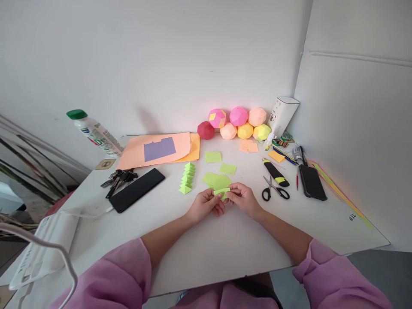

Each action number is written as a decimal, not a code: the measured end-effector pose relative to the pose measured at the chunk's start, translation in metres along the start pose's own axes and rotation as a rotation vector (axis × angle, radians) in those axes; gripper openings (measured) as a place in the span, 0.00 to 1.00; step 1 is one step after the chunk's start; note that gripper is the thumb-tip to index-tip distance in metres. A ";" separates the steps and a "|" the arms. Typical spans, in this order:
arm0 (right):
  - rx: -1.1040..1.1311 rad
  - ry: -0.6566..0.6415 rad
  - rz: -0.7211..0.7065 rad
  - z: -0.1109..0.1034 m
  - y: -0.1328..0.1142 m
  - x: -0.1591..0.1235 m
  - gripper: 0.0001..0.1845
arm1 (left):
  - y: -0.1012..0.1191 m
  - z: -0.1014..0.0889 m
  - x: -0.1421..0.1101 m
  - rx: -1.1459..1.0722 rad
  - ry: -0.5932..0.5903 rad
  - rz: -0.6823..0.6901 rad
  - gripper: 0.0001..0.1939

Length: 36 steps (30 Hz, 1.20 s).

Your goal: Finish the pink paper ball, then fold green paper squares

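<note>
Between both hands is a small lime-green paper piece [221, 192], which looks folded along its length. My left hand [205, 204] pinches its left end with the thumb on top. At the right end, my right hand [242, 198] grips it between thumb and fingers. Just beyond the hands lie overlapping green paper pieces [222, 181], with another green piece [228, 168] and a green rectangle [213, 157] farther back. A row of folded green paper shapes [187, 178] stands to the left of the hands.
Scissors [271, 189] and a box cutter [276, 173] lie right of the hands, near a dark phone [312, 182]. Faceted paper balls [238, 116] are stacked against the wall. On the left are a black power bank [137, 190], keys [118, 180], orange sheets [131, 153] and a bottle [96, 134].
</note>
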State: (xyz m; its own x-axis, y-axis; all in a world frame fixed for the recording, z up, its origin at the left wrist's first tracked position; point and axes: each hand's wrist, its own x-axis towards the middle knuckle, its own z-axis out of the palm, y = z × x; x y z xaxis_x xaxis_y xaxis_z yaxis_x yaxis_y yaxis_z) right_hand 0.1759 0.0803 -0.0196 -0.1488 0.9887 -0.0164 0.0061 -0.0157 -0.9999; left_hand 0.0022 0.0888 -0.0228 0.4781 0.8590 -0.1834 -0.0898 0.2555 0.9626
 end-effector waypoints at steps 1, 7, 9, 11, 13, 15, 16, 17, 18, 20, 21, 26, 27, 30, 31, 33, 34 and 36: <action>-0.002 0.000 0.000 0.000 0.000 0.000 0.15 | 0.000 0.000 0.000 0.002 0.002 0.001 0.19; -0.008 -0.005 0.002 -0.001 0.000 0.000 0.15 | 0.000 -0.001 0.001 0.006 -0.022 -0.013 0.20; -0.017 0.000 0.001 -0.001 0.000 -0.001 0.15 | -0.001 -0.002 0.002 0.019 -0.050 -0.019 0.20; -0.026 0.007 0.001 -0.001 0.000 -0.001 0.16 | -0.001 -0.003 0.002 0.039 -0.077 -0.023 0.20; -0.027 0.006 0.000 -0.001 0.000 -0.001 0.16 | -0.001 -0.004 0.002 0.053 -0.095 -0.025 0.19; -0.023 -0.002 0.002 -0.001 0.000 0.000 0.16 | -0.001 -0.004 0.003 0.059 -0.099 -0.025 0.19; -0.019 -0.005 0.005 -0.001 0.000 0.000 0.16 | -0.001 -0.004 0.002 0.062 -0.098 -0.025 0.19; -0.017 -0.006 0.011 -0.001 0.000 0.000 0.16 | -0.001 -0.003 0.002 0.065 -0.096 -0.026 0.20; -0.014 -0.006 0.017 -0.001 -0.001 0.000 0.16 | 0.000 -0.003 0.002 0.067 -0.093 -0.028 0.20; -0.012 -0.007 0.023 -0.001 -0.001 0.000 0.15 | 0.000 -0.003 0.002 0.068 -0.092 -0.028 0.19; -0.010 -0.008 0.021 -0.001 -0.001 0.000 0.15 | 0.000 -0.003 0.002 0.068 -0.092 -0.025 0.19; 0.000 -0.020 0.003 0.000 0.000 0.000 0.15 | 0.000 -0.003 0.002 0.071 -0.080 -0.019 0.18; 0.000 -0.020 0.006 0.000 0.000 0.000 0.16 | 0.000 -0.003 0.002 0.074 -0.080 -0.021 0.18; 0.003 -0.014 0.017 -0.001 0.000 0.000 0.16 | -0.001 -0.003 0.002 0.081 -0.079 -0.024 0.18; 0.005 -0.015 0.018 -0.001 0.000 0.000 0.16 | -0.001 -0.003 0.002 0.083 -0.077 -0.025 0.18; 0.009 -0.018 0.015 -0.001 0.000 0.000 0.16 | -0.002 -0.003 0.002 0.088 -0.073 -0.021 0.19; 0.011 -0.021 0.014 -0.001 0.001 0.000 0.16 | -0.002 -0.003 0.002 0.089 -0.073 -0.017 0.19; 0.013 -0.022 0.013 -0.001 0.001 0.000 0.15 | -0.002 -0.003 0.001 0.098 -0.074 -0.010 0.19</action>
State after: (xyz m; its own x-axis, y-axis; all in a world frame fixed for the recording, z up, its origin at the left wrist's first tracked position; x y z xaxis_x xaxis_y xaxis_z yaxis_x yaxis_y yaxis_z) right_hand 0.1767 0.0801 -0.0210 -0.1710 0.9848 -0.0296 -0.0042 -0.0308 -0.9995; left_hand 0.0006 0.0907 -0.0253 0.5417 0.8207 -0.1815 -0.0004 0.2162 0.9764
